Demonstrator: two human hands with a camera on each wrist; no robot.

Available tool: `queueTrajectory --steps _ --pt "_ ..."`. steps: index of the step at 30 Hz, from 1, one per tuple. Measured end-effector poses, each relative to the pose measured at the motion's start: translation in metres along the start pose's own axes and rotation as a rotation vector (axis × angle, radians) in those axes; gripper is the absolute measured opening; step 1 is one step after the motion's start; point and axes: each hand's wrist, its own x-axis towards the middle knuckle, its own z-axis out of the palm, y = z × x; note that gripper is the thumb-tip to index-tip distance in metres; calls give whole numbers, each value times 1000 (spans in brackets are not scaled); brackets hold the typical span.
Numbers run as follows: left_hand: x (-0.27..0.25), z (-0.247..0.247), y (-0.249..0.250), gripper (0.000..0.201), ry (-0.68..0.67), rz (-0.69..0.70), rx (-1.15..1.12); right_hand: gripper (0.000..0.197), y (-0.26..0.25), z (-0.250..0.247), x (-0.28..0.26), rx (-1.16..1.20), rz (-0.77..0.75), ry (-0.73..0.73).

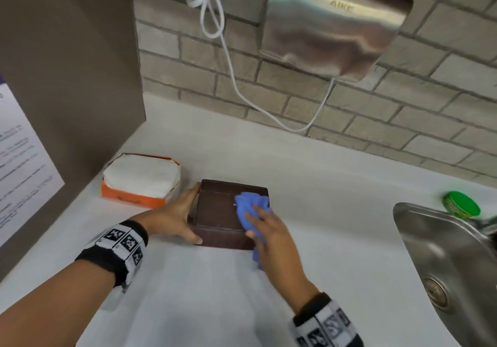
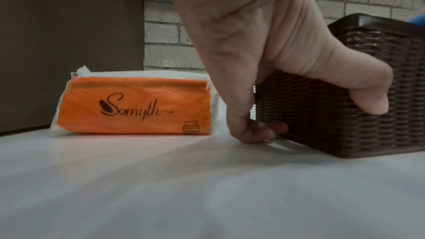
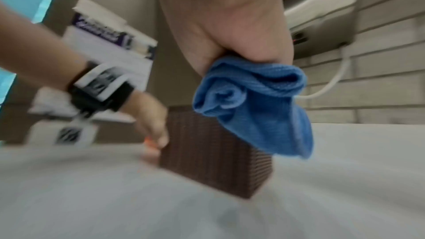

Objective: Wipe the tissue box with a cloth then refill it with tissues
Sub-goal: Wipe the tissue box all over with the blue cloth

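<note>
A dark brown woven tissue box (image 1: 219, 213) (image 2: 358, 101) (image 3: 214, 154) stands on the white counter (image 1: 242, 293). My left hand (image 1: 178, 216) (image 2: 276, 83) grips its left side, thumb on the near face and fingers round the far corner. My right hand (image 1: 271, 236) (image 3: 230, 24) holds a bunched blue cloth (image 1: 251, 208) (image 3: 255, 103) against the box's top at its right edge. An orange pack of white tissues (image 1: 139, 180) (image 2: 135, 104) lies to the left of the box.
A steel sink (image 1: 454, 260) sits at the right, with a green-lidded container (image 1: 461, 204) by its rim. A steel hand dryer (image 1: 336, 21) and its white cord (image 1: 228, 59) hang on the brick wall. A brown panel (image 1: 67, 77) with a notice closes the left side.
</note>
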Motion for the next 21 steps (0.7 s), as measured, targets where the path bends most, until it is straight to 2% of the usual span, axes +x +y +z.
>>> queueTrajectory --steps 1,2,3,4,6,7,8,10,12,14,15,16,17,18,20,21 --pt "0 -1 0 150 -6 6 8 35 12 -15 1 158 121 -34" --pt "0 -1 -1 151 -8 -1 20 44 20 -30 4 335 247 -25" --pt "0 -1 -1 151 -7 -10 25 51 34 -44 7 408 335 -21" --pt "1 -1 -2 151 -10 -16 19 48 43 -57 11 456 426 -19" --pt "1 -1 -1 150 -19 0 -10 50 55 -71 17 492 517 8" --pt "0 -1 -1 148 -27 11 -35 58 59 -71 21 444 505 5" --pt "1 -1 -1 147 -31 20 -57 56 63 -67 26 369 504 1" --pt "2 -1 0 146 -39 28 -75 39 77 -50 34 28 447 -36" --pt "1 -1 1 146 -37 21 -75 40 86 -28 35 -227 373 -201" --pt "2 -1 1 146 -43 13 -91 37 95 -9 35 -455 214 -376" --pt "2 -1 1 145 -46 18 -100 33 98 -2 36 -564 178 -488" --pt "2 -2 1 144 -47 18 -100 34 105 3 36 -668 197 -511" --pt "3 -2 1 144 -45 16 -94 37 114 8 37 -668 249 -508" --pt "4 -3 2 144 -39 10 -88 37 123 14 37 -668 236 -481" --pt "6 -5 2 144 -34 2 -87 18 132 16 36 -683 171 -485" --pt "6 -5 2 144 -34 1 -90 16 131 14 36 -650 174 -548"
